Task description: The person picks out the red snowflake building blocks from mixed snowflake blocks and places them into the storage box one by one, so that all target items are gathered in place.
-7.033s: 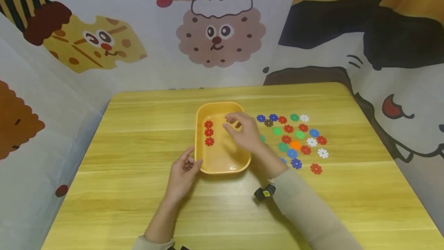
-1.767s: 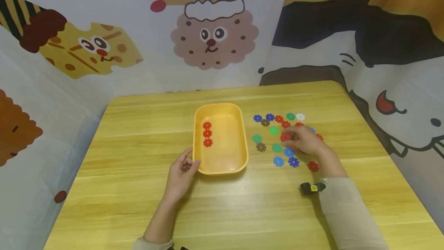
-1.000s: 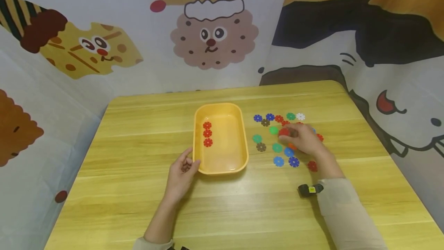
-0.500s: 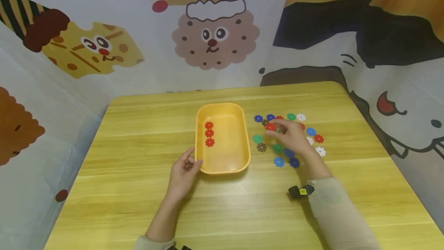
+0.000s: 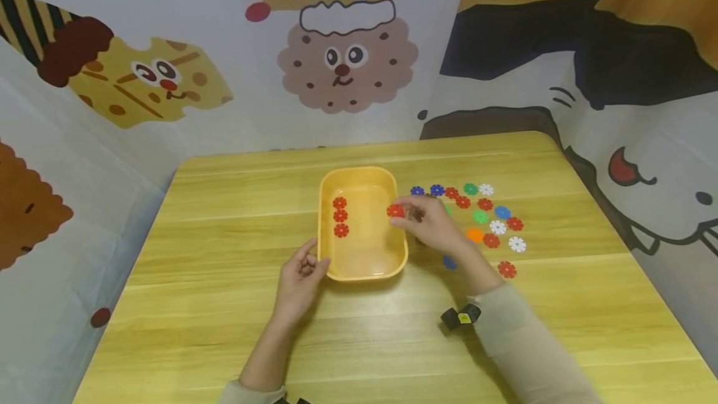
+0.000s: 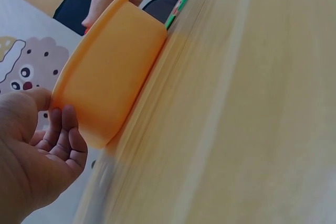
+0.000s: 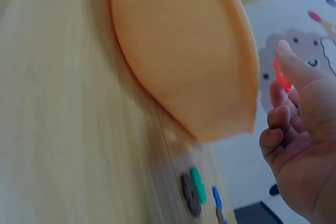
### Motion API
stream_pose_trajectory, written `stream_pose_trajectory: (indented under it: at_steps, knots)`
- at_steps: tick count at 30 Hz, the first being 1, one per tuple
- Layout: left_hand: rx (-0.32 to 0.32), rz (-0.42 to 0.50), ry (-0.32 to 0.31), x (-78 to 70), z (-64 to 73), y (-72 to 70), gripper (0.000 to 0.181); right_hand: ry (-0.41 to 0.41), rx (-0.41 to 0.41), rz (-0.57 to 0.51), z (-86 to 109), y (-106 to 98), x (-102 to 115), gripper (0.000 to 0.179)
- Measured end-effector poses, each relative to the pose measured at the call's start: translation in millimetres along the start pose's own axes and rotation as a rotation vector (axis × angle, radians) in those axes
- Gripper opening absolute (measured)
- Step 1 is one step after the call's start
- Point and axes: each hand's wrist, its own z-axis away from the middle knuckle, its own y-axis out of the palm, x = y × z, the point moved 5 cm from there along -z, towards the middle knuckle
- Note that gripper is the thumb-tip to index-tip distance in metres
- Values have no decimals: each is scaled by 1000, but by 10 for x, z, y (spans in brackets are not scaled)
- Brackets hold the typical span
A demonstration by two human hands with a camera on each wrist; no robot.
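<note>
A yellow-orange plastic tray stands on the table, with three red snowflake discs in a column along its left side. My left hand holds the tray's near left corner, thumb at the rim and curled fingers against the outer wall, as the left wrist view shows. Above the tray's right rim, my right hand pinches another red snowflake disc between thumb and fingertips. The right wrist view shows this red disc nearly edge-on, beside the rim.
Right of the tray, loose snowflake discs lie spread out, among them an orange one, a white one and a red one. My right hand and forearm cover some of them. A cartoon-printed cloth hangs behind the wooden table.
My right hand has picked a red disc from the loose discs and carried it left to the tray's right rim. The left hand stays at the tray, which has shifted slightly.
</note>
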Motion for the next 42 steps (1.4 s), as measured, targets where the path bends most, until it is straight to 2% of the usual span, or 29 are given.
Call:
stream_pose_trajectory:
  at_steps: [10,13,16,22,31,34,39,42]
  knots:
    - [2,-6,1,11,6,21,54,-105,-32,118,-115,247,174,41]
    - [3,-6,-4,15,7,21,53,-139,-17,130,-161,317,212,40]
    - [3,-3,-7,20,7,18,54,-155,34,140,-211,395,241,39]
    - [4,-8,10,21,0,18,54,-138,149,204,-334,542,269,38]
    - [14,20,6,38,-11,21,54,-124,253,283,-486,807,293,36]
    - [12,29,1,48,-13,17,53,-118,306,336,-499,916,299,36]
    - [12,38,-17,67,-14,16,53,-89,450,445,-467,1080,299,35]
    - [15,40,-20,75,-17,16,54,-85,503,472,-446,1140,295,31]
